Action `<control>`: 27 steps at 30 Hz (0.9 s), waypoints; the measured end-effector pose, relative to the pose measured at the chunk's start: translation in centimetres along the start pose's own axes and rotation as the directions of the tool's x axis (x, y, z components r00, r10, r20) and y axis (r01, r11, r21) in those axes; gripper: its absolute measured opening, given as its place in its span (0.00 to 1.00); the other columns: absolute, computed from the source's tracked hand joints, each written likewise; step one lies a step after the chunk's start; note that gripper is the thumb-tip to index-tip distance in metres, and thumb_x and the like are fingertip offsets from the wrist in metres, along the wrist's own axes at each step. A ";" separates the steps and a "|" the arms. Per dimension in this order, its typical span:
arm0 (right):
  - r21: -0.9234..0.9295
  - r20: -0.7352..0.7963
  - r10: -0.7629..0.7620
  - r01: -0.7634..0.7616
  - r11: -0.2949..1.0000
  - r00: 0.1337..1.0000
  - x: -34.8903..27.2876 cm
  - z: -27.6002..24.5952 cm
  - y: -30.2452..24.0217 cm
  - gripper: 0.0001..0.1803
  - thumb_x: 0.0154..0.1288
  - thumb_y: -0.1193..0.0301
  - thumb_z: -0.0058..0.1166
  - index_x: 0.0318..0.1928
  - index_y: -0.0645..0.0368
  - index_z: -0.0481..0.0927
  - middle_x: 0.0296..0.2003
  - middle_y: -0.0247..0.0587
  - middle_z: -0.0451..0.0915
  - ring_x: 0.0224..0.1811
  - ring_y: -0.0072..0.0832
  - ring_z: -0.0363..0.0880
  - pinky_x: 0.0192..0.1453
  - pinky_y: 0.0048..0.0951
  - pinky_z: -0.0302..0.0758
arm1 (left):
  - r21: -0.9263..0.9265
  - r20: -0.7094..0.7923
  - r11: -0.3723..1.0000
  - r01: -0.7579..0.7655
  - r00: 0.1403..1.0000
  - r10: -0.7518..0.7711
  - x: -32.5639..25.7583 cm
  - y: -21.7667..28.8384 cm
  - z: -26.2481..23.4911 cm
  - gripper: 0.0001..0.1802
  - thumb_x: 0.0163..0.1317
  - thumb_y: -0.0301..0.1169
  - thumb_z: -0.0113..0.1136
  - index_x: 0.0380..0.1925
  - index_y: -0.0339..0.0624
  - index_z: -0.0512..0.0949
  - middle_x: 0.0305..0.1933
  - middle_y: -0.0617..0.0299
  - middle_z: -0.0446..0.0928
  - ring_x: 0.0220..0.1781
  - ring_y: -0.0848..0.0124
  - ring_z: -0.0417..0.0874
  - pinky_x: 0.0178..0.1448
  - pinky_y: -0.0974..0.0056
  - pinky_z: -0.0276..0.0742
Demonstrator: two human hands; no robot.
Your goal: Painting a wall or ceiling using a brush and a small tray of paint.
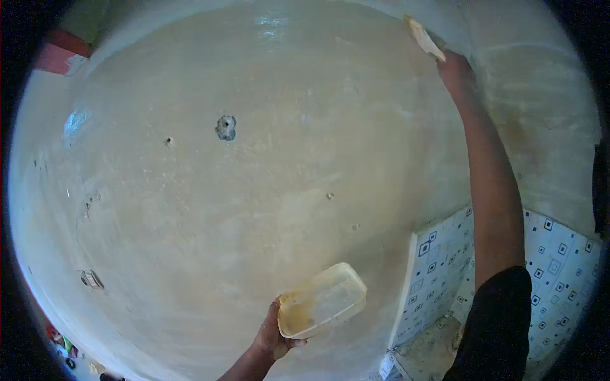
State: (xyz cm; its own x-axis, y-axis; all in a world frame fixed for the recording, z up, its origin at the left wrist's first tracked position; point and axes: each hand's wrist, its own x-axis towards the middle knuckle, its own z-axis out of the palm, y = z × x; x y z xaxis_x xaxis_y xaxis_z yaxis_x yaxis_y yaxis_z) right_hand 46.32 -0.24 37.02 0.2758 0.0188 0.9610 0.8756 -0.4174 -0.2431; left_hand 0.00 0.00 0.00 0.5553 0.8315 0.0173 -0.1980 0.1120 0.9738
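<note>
My left hand holds a shallow rectangular plastic tray, pale yellow and smeared with ochre paste, low in front of a beige plastered wall. My right arm reaches up high to the right. My right hand grips a flat putty blade, whose pale edge lies against the wall near its top. The wall's surface looks wet and glossy in places.
A small hole and a few dents mark the wall at upper left. A tiled partition with black square patterns stands at lower right. A red strip shows at the upper left corner. Small coloured items lie at the lower left.
</note>
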 end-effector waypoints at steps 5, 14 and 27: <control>0.157 -0.032 -0.090 0.094 0.983 0.995 -6.0 0.4 5.8 0.12 0.57 0.65 0.50 0.37 0.59 0.76 0.27 0.43 0.77 0.27 0.38 0.77 0.31 0.34 0.72 | -0.036 0.031 0.998 0.057 0.998 -0.056 0.7 -0.2 2.7 0.32 0.60 0.61 0.30 0.55 0.53 0.61 0.41 0.61 0.75 0.35 0.67 0.79 0.26 0.66 0.80; 0.696 0.644 -0.197 -0.459 0.553 0.739 -23.6 -13.9 -4.9 0.06 0.56 0.73 0.51 0.34 0.60 0.76 0.18 0.25 0.68 0.16 0.10 0.60 0.18 0.16 0.57 | -0.108 0.024 0.993 0.058 0.998 -0.055 2.3 5.0 2.0 0.33 0.59 0.63 0.30 0.54 0.53 0.63 0.43 0.63 0.73 0.35 0.72 0.77 0.28 0.66 0.76; 0.641 0.708 -0.447 -0.232 0.732 0.546 -32.3 -17.6 -9.0 0.08 0.52 0.70 0.55 0.30 0.62 0.75 0.18 0.45 0.75 0.18 0.35 0.76 0.25 0.30 0.71 | -0.049 -0.037 0.999 -0.002 0.999 0.000 1.7 2.9 1.7 0.35 0.62 0.59 0.27 0.57 0.45 0.59 0.51 0.56 0.70 0.47 0.65 0.76 0.39 0.58 0.77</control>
State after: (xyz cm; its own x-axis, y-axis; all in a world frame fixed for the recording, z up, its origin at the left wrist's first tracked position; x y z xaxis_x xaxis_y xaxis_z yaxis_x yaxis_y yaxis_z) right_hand 22.52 -13.04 10.48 0.0401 0.8403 0.5407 0.8309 0.2725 -0.4852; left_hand 1.74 0.77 3.20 0.5248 0.8512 0.0092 -0.2383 0.1365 0.9616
